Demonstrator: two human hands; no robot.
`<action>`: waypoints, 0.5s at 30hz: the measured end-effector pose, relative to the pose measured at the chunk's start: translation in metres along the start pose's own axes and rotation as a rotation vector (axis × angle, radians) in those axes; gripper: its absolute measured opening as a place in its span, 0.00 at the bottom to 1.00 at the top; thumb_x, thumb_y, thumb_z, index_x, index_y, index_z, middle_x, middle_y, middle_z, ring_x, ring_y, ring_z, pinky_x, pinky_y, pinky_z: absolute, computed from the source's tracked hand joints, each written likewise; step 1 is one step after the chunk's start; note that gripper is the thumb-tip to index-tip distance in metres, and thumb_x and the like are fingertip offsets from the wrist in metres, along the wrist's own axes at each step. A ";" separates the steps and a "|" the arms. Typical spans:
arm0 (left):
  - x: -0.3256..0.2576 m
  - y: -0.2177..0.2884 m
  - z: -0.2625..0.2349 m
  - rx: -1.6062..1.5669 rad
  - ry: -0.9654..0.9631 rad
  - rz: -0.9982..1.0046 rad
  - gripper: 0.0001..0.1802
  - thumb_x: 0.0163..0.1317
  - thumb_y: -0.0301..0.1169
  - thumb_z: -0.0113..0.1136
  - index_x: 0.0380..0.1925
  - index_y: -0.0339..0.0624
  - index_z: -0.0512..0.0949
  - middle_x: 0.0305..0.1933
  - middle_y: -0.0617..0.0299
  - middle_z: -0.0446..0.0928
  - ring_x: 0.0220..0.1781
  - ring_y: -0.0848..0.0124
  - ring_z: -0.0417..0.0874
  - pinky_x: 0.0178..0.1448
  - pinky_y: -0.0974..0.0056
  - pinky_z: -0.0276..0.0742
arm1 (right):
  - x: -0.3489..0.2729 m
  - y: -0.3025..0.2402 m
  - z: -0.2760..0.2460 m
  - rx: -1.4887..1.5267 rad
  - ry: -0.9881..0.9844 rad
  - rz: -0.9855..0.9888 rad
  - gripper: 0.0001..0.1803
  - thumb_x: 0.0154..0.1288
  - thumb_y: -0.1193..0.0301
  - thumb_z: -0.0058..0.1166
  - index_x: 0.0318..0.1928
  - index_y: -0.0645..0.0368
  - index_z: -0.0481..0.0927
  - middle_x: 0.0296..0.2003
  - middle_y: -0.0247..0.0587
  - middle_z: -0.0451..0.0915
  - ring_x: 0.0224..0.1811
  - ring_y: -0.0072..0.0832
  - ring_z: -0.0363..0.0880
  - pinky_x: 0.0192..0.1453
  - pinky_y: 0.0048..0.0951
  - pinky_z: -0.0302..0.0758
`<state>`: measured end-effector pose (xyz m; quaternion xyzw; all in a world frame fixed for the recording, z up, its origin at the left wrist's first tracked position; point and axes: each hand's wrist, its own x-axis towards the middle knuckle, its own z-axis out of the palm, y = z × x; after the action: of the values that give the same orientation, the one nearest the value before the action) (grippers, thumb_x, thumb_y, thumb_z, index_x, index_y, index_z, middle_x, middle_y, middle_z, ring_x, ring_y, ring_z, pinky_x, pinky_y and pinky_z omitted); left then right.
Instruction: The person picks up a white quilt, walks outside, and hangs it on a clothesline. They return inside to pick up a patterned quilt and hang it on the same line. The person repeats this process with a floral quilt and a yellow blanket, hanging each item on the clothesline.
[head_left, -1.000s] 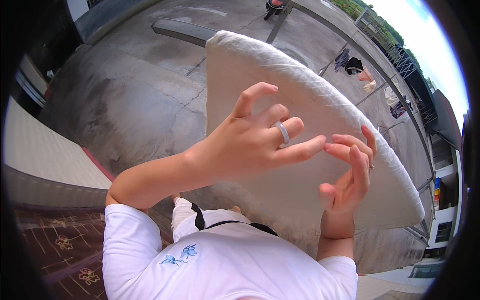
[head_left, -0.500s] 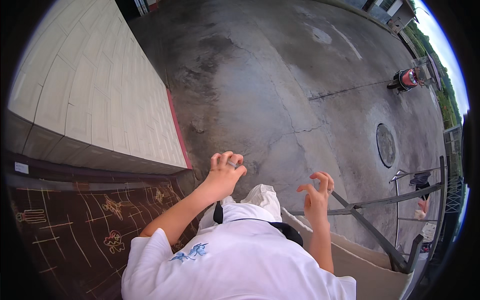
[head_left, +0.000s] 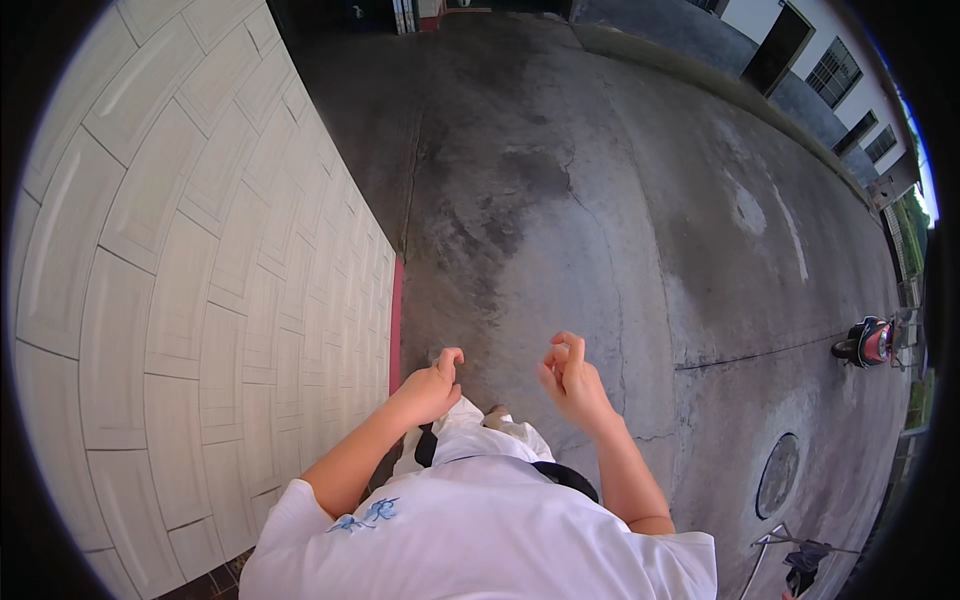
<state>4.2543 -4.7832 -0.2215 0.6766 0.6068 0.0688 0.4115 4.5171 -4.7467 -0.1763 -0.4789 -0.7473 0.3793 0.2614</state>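
My left hand (head_left: 428,388) hovers in front of my body beside the tiled wall, its fingers loosely bent, with a small gap between index finger and thumb. Level with it on the right, my right hand (head_left: 577,385) is raised with half-curled fingers slightly apart. Neither hand shows anything in it or touches anything. Beneath them are my white trousers (head_left: 470,430) and the tip of one shoe (head_left: 497,412). A black waist strap (head_left: 565,478) crosses below my white shirt (head_left: 480,530).
A pale tiled wall (head_left: 200,290) with a red base strip (head_left: 396,320) runs close on my left. Cracked concrete ground (head_left: 540,260) stretches ahead. To the right are a round manhole cover (head_left: 777,477), a red scooter (head_left: 870,342) and a metal rack (head_left: 765,560). A building (head_left: 790,80) stands far right.
I have moved forward along the wall and the view has turned left. The patterned brown cloth and dark metal frame have mostly left the view. My hands have come closer together.
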 end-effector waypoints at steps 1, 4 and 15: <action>0.019 -0.005 -0.026 -0.025 0.073 -0.035 0.25 0.62 0.27 0.55 0.56 0.39 0.56 0.41 0.48 0.77 0.39 0.48 0.83 0.43 0.48 0.77 | 0.045 -0.007 -0.006 0.022 -0.059 -0.069 0.24 0.69 0.76 0.55 0.58 0.62 0.57 0.32 0.41 0.77 0.22 0.31 0.71 0.29 0.32 0.70; 0.096 -0.060 -0.079 -0.107 0.226 -0.173 0.28 0.60 0.27 0.58 0.56 0.40 0.55 0.41 0.48 0.74 0.39 0.46 0.82 0.43 0.48 0.78 | 0.173 0.000 -0.012 0.039 -0.219 -0.210 0.28 0.68 0.75 0.55 0.63 0.61 0.57 0.36 0.43 0.77 0.26 0.35 0.75 0.32 0.34 0.72; 0.425 -0.094 -0.338 -0.178 0.483 -0.013 0.34 0.62 0.24 0.57 0.64 0.42 0.50 0.45 0.53 0.72 0.31 0.61 0.84 0.40 0.57 0.78 | 0.542 0.076 -0.067 -0.033 -0.209 -0.007 0.30 0.65 0.80 0.56 0.67 0.55 0.63 0.42 0.40 0.74 0.30 0.29 0.77 0.34 0.31 0.74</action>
<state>4.0908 -4.2578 -0.2338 0.5977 0.6834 0.2790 0.3131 4.3873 -4.2106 -0.1851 -0.4383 -0.7784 0.4139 0.1752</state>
